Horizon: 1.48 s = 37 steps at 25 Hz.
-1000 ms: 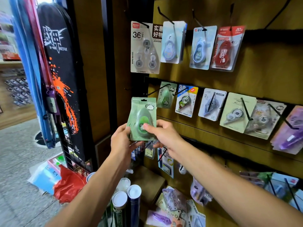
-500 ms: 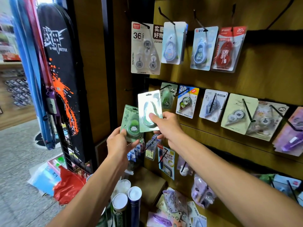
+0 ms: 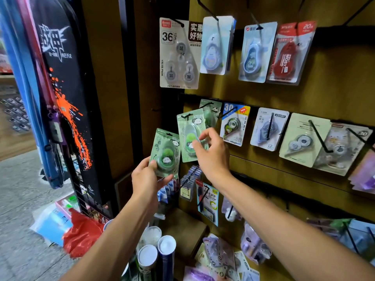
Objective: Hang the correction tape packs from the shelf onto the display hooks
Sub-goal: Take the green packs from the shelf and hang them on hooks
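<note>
My right hand (image 3: 211, 153) pinches a green correction tape pack (image 3: 189, 132) by its blister and holds it up at the tip of a black display hook (image 3: 205, 109) in the middle row, the pack's hang hole at the hook's end. More green packs (image 3: 212, 114) hang further back on that hook. My left hand (image 3: 148, 179) grips another green correction tape pack (image 3: 165, 153) lower and to the left, clear of the hooks. Several loose packs (image 3: 219, 258) lie on the shelf below.
Other tape packs fill the hooks: a white 36 m triple pack (image 3: 178, 55), blue ones, a red one (image 3: 290, 53), and a beige one (image 3: 302, 138). Capped tubes (image 3: 156, 258) stand under my arms. A black bag (image 3: 60, 88) hangs at the left.
My right hand lifted its pack up and right to the hook tip and turned its printed face toward me. My left hand stayed roughly in place with the other pack.
</note>
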### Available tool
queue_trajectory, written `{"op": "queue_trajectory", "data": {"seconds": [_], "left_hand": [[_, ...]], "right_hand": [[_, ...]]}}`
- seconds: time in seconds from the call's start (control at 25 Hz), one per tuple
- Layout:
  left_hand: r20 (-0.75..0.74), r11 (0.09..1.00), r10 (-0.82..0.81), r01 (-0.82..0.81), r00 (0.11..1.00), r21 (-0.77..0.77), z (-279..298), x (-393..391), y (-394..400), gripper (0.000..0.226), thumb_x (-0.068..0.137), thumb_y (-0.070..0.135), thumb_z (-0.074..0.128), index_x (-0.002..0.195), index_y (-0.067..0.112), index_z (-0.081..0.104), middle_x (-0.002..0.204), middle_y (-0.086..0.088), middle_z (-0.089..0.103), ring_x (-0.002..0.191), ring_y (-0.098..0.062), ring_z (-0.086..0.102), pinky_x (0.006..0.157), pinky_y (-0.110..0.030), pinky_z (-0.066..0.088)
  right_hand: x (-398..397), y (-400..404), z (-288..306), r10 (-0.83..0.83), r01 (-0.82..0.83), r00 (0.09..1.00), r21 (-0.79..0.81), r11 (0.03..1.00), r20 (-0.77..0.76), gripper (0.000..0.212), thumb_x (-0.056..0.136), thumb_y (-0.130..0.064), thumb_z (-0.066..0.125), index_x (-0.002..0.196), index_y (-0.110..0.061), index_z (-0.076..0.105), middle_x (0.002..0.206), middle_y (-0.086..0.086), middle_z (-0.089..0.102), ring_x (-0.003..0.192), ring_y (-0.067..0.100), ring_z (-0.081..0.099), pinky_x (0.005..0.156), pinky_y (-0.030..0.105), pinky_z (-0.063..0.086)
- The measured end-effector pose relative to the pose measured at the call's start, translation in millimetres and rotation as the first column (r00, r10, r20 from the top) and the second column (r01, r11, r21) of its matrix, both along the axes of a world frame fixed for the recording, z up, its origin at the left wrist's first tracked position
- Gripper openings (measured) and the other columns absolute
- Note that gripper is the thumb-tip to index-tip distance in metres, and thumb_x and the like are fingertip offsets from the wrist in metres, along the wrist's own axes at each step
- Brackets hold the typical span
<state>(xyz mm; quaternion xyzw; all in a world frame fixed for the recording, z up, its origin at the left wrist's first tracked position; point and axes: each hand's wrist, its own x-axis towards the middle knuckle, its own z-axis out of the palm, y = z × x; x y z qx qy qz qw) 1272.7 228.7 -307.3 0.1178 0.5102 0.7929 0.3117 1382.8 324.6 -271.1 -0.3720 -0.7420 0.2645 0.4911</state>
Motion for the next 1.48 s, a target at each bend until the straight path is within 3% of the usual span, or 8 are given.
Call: {"op": "queue_trajectory", "data": {"seconds": [0.32, 0.52, 0.72, 0.88, 1.12, 1.32, 1.4, 1.48], "left_hand": [[0.009, 0.999, 0.011, -0.011, 1.0, -0.036, -20, -13, 22, 0.029, 0.103, 0.01, 0.04, 0.094, 0.019, 0.065, 0.107, -0.012, 0.065, 0.088, -0.026, 0.066, 0.056, -0.027, 0.06], [-0.01, 0.999, 0.001, -0.002, 1.0, -0.048, -27, -25, 34, 0.027, 0.103, 0.011, 0.04, 0.099, 0.018, 0.066, 0.11, -0.013, 0.065, 0.091, -0.026, 0.067, 0.057, -0.027, 0.059], [-0.037, 0.998, -0.004, 0.002, 0.999, -0.056, -23, -33, 42, 0.028, 0.102, 0.01, 0.04, 0.096, 0.017, 0.066, 0.113, -0.016, 0.064, 0.095, -0.03, 0.068, 0.057, -0.026, 0.059], [-0.031, 1.0, -0.001, 0.0, 1.0, -0.031, -14, -34, 40, 0.028, 0.102, 0.009, 0.039, 0.094, 0.017, 0.065, 0.11, -0.012, 0.064, 0.093, -0.028, 0.068, 0.06, -0.028, 0.061], [0.007, 0.999, -0.013, 0.013, 1.0, 0.033, -5, -15, 26, 0.023, 0.101, 0.007, 0.042, 0.095, 0.012, 0.063, 0.095, -0.013, 0.069, 0.061, -0.015, 0.068, 0.05, -0.022, 0.055], [-0.065, 0.996, -0.09, 0.088, 0.994, -0.027, -4, -13, 1, 0.016, 0.097, 0.005, 0.048, 0.094, 0.01, 0.063, 0.087, -0.012, 0.07, 0.057, -0.014, 0.064, 0.046, -0.022, 0.05], [-0.2, 0.994, -0.057, 0.036, 0.978, -0.106, -7, -21, -7, 0.016, 0.096, 0.006, 0.049, 0.094, 0.013, 0.064, 0.09, -0.012, 0.069, 0.061, -0.014, 0.061, 0.055, -0.024, 0.049], [-0.474, 0.955, -0.036, -0.109, 0.88, -0.274, -10, -33, -13, 0.016, 0.093, 0.015, 0.055, 0.105, 0.02, 0.065, 0.107, -0.009, 0.07, 0.085, -0.019, 0.064, 0.077, -0.034, 0.053]], "right_hand": [[-22, 37, -17, -0.04, 0.034, 0.997, -0.081, 0.996, -0.073, 0.014, 0.089, -0.026, 0.066, 0.088, -0.02, 0.054, 0.08, -0.012, 0.056, 0.071, 0.013, 0.054, 0.06, 0.033, 0.046], [-40, 85, -5, -0.117, 0.082, 0.984, -0.244, 0.966, -0.131, 0.02, 0.089, -0.02, 0.066, 0.082, -0.027, 0.048, 0.09, -0.007, 0.057, 0.081, 0.026, 0.066, 0.063, 0.05, 0.059], [-45, 132, 18, -0.159, 0.077, 0.976, -0.448, 0.891, -0.149, 0.021, 0.091, -0.004, 0.056, 0.101, -0.022, 0.058, 0.101, -0.003, 0.055, 0.08, 0.015, 0.059, 0.075, 0.042, 0.062], [-37, 114, 6, -0.055, 0.018, 0.996, -0.482, 0.876, -0.064, 0.039, 0.09, -0.007, 0.061, 0.124, -0.025, 0.059, 0.126, -0.002, 0.054, 0.104, 0.021, 0.056, 0.083, 0.032, 0.052], [-15, 17, -20, 0.493, -0.401, 0.867, -0.682, 0.611, -0.067, 0.027, 0.097, -0.031, 0.06, 0.114, -0.01, 0.062, 0.108, 0.012, 0.068, 0.066, 0.024, 0.069, 0.062, 0.033, 0.058], [3, -14, -12, 0.467, -0.345, 0.877, -0.525, 0.778, 0.115, 0.019, 0.099, -0.016, 0.051, 0.094, -0.004, 0.064, 0.078, 0.016, 0.073, 0.048, 0.016, 0.057, 0.048, 0.029, 0.046], [11, -18, -9, 0.373, -0.284, 0.899, -0.345, 0.895, 0.228, 0.021, 0.097, -0.019, 0.052, 0.087, -0.003, 0.063, 0.069, 0.008, 0.072, 0.05, 0.015, 0.058, 0.049, 0.033, 0.047], [17, -19, -6, 0.292, -0.239, 0.924, -0.222, 0.945, 0.249, 0.025, 0.096, -0.025, 0.053, 0.081, -0.008, 0.062, 0.064, 0.005, 0.07, 0.049, 0.019, 0.055, 0.05, 0.036, 0.044]]}}
